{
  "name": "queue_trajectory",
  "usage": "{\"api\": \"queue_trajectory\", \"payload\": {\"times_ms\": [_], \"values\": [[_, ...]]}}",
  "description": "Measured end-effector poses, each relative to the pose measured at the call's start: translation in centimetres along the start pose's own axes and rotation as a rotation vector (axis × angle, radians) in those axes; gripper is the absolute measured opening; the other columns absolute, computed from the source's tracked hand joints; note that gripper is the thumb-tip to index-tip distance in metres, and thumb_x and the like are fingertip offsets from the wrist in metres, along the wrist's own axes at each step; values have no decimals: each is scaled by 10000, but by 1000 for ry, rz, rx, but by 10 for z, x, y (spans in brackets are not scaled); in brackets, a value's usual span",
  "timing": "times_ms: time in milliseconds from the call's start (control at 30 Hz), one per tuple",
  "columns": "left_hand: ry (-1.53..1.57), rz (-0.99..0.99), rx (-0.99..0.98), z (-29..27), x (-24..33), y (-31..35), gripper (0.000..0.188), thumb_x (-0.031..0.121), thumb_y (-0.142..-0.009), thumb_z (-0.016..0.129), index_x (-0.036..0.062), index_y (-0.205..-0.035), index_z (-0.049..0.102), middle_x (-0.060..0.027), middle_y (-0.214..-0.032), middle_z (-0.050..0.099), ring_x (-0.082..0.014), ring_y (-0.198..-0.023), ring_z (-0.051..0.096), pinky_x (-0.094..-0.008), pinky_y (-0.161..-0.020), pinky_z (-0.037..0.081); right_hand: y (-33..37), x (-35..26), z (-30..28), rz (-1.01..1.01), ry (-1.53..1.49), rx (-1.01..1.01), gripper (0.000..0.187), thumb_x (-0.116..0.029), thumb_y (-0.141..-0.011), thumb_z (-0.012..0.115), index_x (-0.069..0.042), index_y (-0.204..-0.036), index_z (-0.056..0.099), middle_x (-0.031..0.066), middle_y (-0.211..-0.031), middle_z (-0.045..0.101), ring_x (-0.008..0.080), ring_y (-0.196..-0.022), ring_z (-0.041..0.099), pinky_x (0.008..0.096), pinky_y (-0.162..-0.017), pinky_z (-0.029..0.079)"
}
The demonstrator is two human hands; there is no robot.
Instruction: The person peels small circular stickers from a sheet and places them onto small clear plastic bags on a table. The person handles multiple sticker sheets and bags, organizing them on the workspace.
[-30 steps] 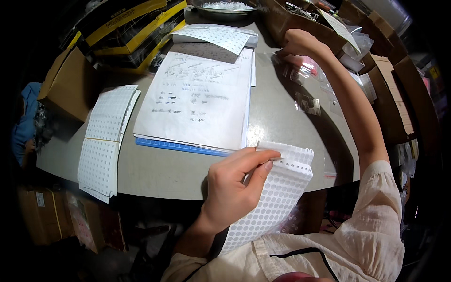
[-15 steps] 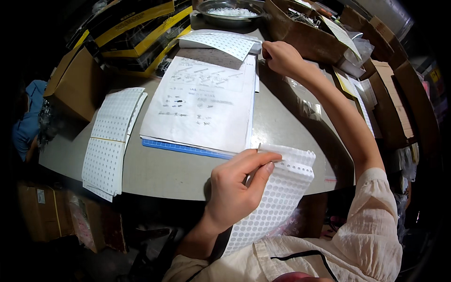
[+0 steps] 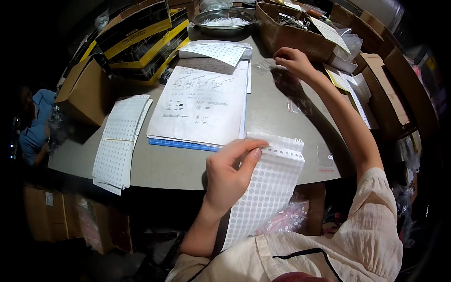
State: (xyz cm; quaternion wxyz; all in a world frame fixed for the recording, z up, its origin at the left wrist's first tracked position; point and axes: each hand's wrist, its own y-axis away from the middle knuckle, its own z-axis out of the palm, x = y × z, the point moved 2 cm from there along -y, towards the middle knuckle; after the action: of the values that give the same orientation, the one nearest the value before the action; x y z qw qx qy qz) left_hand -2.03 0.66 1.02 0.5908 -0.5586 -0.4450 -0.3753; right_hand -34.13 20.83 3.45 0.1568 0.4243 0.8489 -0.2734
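Observation:
In my left hand (image 3: pixel 228 176), thumb and forefinger pinch the folded top of a sheet of round grey-white stickers (image 3: pixel 265 188) over the table's front edge. Small printed marks run along the fold. Farther off to the right, my right hand (image 3: pixel 296 65) is closed with bent fingers at a small clear plastic bag (image 3: pixel 265 66), which carries a small white round sticker; the fingertips are partly hidden. Handwritten papers (image 3: pixel 197 103) lie on a blue board (image 3: pixel 181 144) left of centre. Across their far end rests a curled sheet of printed stickers (image 3: pixel 216 50).
A banded stack of sticker sheets (image 3: pixel 117 141) lies at the left, near a brown carton (image 3: pixel 84 91) and black-yellow boxes (image 3: pixel 141 42). A metal bowl (image 3: pixel 225 21) and a carton of metal parts (image 3: pixel 286 28) stand behind. Small clear bags (image 3: pixel 299 105) lie right of the papers.
My right hand has moved right, away from the far edge of the papers, and a small clear bag now shows beside it. My left hand keeps its pinch on the sticker sheet.

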Motion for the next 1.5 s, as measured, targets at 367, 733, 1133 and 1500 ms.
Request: {"api": "queue_trajectory", "payload": {"times_ms": [367,733,1133,1500], "values": [[103,-142,95,1,-3,6,187,32,-964,652,-31,-1113,745,-69,-1015,758,-83,-911,650,-233,-824,513,182,-169,-25,-358,-287,-133,290,9,-861,689,4,-1144,626,124,-1046,671,241,-951,668,358,-841,548],[-109,-98,142,7,-2,6,155,80,-949,710,-40,-1030,763,-30,-870,754,-84,-779,652,-236,-725,520,200,-179,-6,-364,-129,-162,325,7,-800,716,-23,-1096,585,133,-1018,609,335,-956,583,422,-827,494],[155,-184,-25,3,-5,2,195,95,-924,740,-73,-1023,749,5,-833,710,-32,-749,582,-200,-657,472,208,-179,4,-507,-34,158,347,7,-795,727,-21,-1121,614,125,-1024,654,325,-926,629,401,-804,523],[257,-193,-57,-2,-2,4,159,78,-925,738,-67,-987,758,5,-815,713,-46,-740,599,-210,-644,474,200,-180,8,-507,-161,141,254,-26,-784,764,-48,-1012,653,89,-1002,661,296,-900,625,385,-814,495]]}}
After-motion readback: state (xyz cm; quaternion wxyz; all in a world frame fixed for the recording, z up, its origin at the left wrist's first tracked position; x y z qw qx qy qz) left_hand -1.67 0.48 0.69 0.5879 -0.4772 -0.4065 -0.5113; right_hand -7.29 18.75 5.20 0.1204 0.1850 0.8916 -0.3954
